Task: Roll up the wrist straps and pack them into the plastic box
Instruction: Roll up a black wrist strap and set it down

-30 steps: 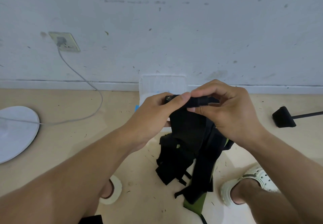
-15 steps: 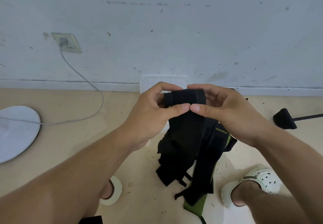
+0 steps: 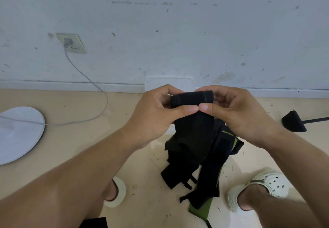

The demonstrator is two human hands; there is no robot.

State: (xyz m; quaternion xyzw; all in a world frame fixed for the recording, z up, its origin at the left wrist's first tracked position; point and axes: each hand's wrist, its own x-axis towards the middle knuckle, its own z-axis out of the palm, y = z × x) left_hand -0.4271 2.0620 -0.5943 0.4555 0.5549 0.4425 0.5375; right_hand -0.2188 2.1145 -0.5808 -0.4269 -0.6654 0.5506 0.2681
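Both hands, left hand & right hand, pinch the rolled top of a black strap w/ thumbs meeting in front, its tail hanging to more straps piled on the floor, box behind by the wall.

A room in a home, scuffed white wall, tan floor, wall plug, white clogs
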